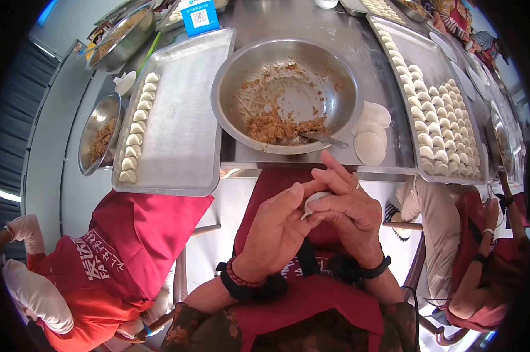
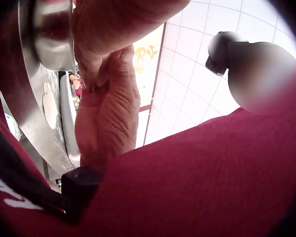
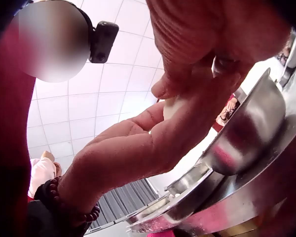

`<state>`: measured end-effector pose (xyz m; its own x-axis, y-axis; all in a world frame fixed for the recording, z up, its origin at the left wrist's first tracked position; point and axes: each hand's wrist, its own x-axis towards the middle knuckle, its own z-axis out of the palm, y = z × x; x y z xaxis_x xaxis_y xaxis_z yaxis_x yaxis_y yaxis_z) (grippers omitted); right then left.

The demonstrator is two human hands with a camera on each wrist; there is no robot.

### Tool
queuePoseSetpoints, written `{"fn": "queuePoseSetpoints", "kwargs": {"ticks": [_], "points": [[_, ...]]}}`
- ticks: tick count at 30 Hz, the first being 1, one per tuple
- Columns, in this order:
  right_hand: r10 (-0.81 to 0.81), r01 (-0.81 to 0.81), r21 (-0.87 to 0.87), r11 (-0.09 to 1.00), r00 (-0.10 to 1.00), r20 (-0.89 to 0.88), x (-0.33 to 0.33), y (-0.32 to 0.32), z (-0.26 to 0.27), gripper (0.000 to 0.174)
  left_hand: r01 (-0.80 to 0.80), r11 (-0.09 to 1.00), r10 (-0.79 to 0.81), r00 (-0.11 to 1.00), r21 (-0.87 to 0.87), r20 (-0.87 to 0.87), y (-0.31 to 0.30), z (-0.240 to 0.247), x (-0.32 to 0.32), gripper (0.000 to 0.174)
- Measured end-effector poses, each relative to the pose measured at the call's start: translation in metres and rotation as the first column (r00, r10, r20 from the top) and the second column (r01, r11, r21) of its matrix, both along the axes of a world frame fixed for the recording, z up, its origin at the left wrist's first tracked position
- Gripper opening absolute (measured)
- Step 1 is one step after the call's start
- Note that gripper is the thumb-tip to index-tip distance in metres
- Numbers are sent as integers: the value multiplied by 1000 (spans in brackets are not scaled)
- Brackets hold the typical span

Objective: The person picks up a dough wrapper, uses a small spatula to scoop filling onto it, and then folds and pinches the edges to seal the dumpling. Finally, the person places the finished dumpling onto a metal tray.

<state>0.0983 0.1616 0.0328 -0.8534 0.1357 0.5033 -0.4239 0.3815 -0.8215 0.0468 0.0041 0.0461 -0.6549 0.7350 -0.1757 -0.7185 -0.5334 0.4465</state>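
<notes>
Just in front of the apron, my left hand (image 1: 277, 232) and my right hand (image 1: 352, 214) come together round one pale, folded dumpling (image 1: 313, 203). The left fingers and thumb hold it from the left while the right thumb and fingers pinch its edge. Only part of the dumpling shows; fingers cover the rest. In the right wrist view a sliver of its white dough appears between the hands. Beyond the hands stands a wide steel bowl (image 1: 221, 97) with brown minced filling (image 1: 277, 126) and a spoon (image 1: 323, 139). Round dough wrappers (image 1: 369, 148) lie overlapped at its right.
A metal tray (image 1: 180, 117) on the left carries one column of dumplings (image 1: 134, 139). Another tray (image 1: 375, 26) on the right holds many rows. A smaller filling bowl (image 1: 86, 132) sits far left. Seated people are close on both sides; the table edge lies just ahead.
</notes>
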Motion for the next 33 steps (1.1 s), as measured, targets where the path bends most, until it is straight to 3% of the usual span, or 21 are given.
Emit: {"fn": "queuePoseSetpoints", "kwargs": {"ticks": [2,6,9,17,21,33], "points": [[-11,10,33,999,1000,8,2,2,-2,20,1,997,1,1000,-75,27,-1,-5,2,49],[-23,21,61,998,999,42,5,3,-5,22,30,997,-29,999,-67,18,0,0,0,50],[12,-7,-40,999,993,121,7,2,-1,23,45,997,-45,999,-63,7,0,-1,-2,51],[35,-74,286,955,990,140,9,5,7,23,136,984,-139,990,-120,-25,1,-2,-1,50],[25,-78,363,929,988,150,10,4,4,20,138,974,-151,987,-182,-59,0,2,1,39],[120,-180,322,929,973,199,11,9,1,16,183,966,-172,982,-181,72,1,-5,3,40]]}}
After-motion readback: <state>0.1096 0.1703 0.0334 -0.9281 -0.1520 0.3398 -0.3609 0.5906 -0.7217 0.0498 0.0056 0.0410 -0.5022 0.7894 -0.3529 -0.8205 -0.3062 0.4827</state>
